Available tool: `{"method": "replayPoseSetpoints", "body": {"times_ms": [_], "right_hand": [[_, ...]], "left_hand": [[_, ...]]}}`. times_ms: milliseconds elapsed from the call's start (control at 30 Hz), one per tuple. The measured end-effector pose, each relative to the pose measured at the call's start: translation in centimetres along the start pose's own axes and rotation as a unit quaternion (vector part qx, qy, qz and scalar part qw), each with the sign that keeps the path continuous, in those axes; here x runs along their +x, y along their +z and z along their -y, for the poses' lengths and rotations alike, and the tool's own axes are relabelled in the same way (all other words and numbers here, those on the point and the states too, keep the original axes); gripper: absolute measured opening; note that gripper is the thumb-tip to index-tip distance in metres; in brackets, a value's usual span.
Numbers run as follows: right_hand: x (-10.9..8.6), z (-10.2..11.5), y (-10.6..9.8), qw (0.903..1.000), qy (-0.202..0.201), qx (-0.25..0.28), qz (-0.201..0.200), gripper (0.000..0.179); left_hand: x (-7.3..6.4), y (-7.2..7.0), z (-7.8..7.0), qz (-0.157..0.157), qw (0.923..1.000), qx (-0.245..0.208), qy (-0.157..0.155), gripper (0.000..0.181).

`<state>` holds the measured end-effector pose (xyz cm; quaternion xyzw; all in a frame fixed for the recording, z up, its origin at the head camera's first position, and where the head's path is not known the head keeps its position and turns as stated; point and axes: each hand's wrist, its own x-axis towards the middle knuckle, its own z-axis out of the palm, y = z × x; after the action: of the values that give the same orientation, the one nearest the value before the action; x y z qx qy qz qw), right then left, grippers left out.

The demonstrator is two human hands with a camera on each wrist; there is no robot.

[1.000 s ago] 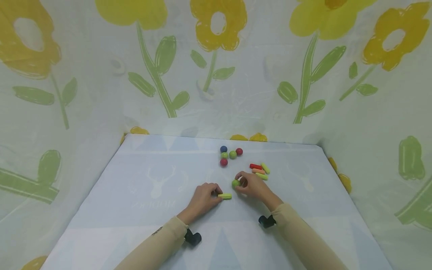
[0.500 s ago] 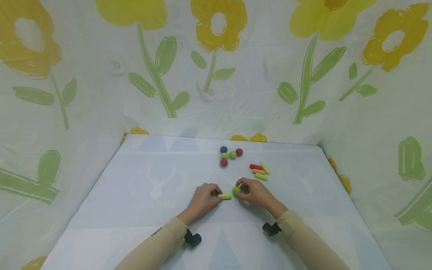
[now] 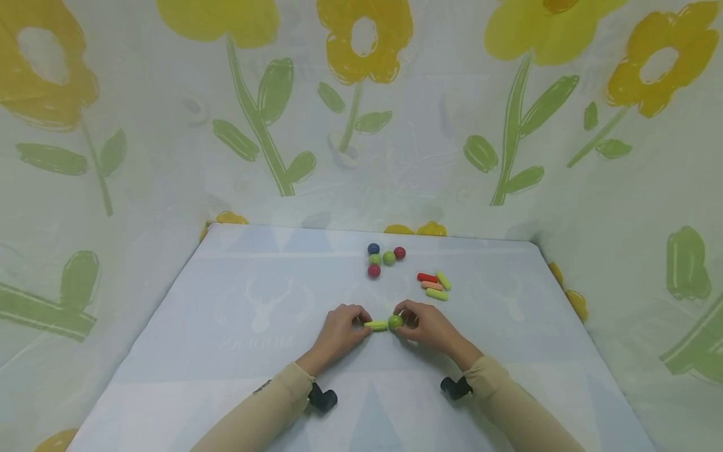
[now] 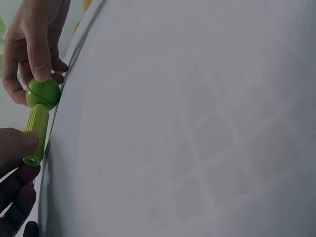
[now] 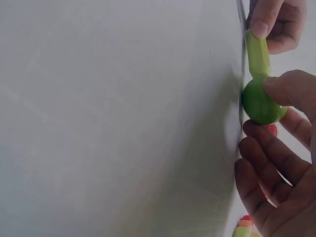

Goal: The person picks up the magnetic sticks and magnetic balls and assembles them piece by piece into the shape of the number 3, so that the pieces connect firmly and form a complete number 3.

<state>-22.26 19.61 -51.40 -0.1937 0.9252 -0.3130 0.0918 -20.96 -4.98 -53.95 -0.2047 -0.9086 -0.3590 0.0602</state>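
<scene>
My left hand [image 3: 341,331] pinches a short yellow-green ribbed rod [image 3: 376,326] near its left end, thumb on the near side. My right hand [image 3: 427,326] grips a green ball [image 3: 395,322] between thumb and fingers. The rod's free end meets the ball in the left wrist view, where a small round metallic spot shows in the rod's other end face [image 4: 32,161]. In the right wrist view the thumb presses on the ball [image 5: 260,102], and the other fingers curve below it.
Behind the hands lie several loose balls: blue [image 3: 373,249], green [image 3: 389,258] and red [image 3: 374,271]. To their right is a group of rods: red [image 3: 427,277], orange [image 3: 432,285] and yellow-green [image 3: 437,294]. A flower-printed curtain [image 3: 418,138] surrounds the white table [image 3: 226,351].
My right hand has brought the green ball nearer to me, then slightly left, up to the end of the rod. My left hand has stayed nearly still with the rod.
</scene>
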Motion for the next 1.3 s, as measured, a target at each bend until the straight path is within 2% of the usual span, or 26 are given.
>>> {"method": "replayPoseSetpoints", "body": {"times_ms": [233,767,1067,1300], "right_hand": [[-0.2,0.1,0.1,0.9996,-0.028,0.005,-0.006,0.029],[-0.7,-0.7,0.8,0.9974,-0.044,0.037,-0.044,0.026],[-0.7,-0.9,0.8,0.9983,-0.022,0.038,-0.037,0.025],[-0.7,-0.7,0.9,0.9979,-0.021,0.053,-0.031,0.02]], "left_hand": [[0.0,0.1,0.0,-0.001,1.0,0.005,0.005,0.012],[0.1,-0.1,-0.4,-0.006,1.0,-0.004,0.0,0.014],[0.3,-0.3,-0.3,-0.009,0.9995,-0.03,-0.009,0.018],[0.9,-0.9,0.3,-0.025,0.9991,-0.012,-0.031,0.015]]}}
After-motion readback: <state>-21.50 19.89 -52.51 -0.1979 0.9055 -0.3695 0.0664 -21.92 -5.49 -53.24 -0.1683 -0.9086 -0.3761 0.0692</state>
